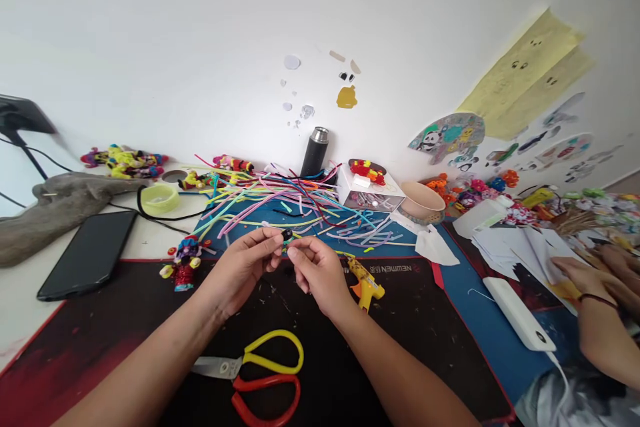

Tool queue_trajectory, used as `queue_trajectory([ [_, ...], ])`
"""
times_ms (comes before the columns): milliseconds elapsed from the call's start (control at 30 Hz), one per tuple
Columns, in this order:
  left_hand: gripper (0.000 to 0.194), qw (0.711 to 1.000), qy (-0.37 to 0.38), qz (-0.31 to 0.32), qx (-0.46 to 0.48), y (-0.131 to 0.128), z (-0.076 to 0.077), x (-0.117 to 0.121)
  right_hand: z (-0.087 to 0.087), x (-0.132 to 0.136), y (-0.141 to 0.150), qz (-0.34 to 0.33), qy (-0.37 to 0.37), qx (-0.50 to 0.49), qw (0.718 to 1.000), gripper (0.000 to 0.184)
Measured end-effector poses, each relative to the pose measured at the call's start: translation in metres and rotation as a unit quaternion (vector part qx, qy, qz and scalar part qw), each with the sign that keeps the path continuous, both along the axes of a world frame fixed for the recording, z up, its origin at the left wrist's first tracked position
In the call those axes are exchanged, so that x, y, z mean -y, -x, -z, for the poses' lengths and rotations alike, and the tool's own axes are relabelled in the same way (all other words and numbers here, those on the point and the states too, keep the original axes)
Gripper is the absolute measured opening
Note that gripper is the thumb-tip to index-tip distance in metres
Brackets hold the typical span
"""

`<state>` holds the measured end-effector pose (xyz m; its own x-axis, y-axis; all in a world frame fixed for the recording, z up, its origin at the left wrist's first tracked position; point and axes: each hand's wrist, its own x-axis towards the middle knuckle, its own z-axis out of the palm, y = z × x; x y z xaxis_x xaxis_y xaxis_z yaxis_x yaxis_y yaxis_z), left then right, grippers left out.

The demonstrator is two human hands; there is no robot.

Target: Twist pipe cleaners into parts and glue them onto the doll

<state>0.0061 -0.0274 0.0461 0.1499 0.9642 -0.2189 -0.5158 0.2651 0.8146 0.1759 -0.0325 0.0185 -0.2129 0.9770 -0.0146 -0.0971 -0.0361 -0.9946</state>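
Above the dark desk mat, my left hand [255, 259] pinches a small black piece [287, 235], too small to name. My right hand [318, 272] is close beside it, thumb and forefinger pressed together near a bit of green; its exact grip is hidden. Scissors [273, 370] with one yellow and one red handle lie on the mat below my hands. Right of my right hand rests a yellow hot glue gun [367, 283]. Behind my hands many coloured pipe cleaners [300, 203] are spread. A small pipe-cleaner doll [183, 263] lies to the left.
Along the wall stand a black thermos [315, 152], a white box [373, 190] and a bowl [423, 202]. On the left are a phone [87, 255] and a tape roll [159, 199]. A white power bank [520, 313] lies right, near another person's hands [580, 277] and papers.
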Motion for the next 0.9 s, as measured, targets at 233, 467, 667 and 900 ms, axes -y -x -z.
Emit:
queue_trajectory([
  [233, 0.043, 1.000, -0.003, -0.009, -0.013, 0.000, 0.007, -0.004, -0.002, -0.010, 0.013, -0.007, -0.002, -0.038, 0.999, 0.038],
  [467, 0.044, 0.997, -0.032, -0.008, -0.070, 0.001, 0.013, -0.005, -0.003, -0.017, 0.015, 0.006, 0.011, -0.054, 0.998, 0.037],
  [667, 0.043, 0.991, -0.042, -0.006, -0.124, 0.001, 0.010, -0.005, -0.004, -0.019, 0.014, 0.011, 0.022, -0.058, 0.998, 0.037],
  [900, 0.041, 0.987, -0.057, 0.006, -0.151, 0.001, 0.010, -0.003, -0.010, -0.015, 0.012, -0.004, 0.029, -0.074, 0.997, 0.039],
])
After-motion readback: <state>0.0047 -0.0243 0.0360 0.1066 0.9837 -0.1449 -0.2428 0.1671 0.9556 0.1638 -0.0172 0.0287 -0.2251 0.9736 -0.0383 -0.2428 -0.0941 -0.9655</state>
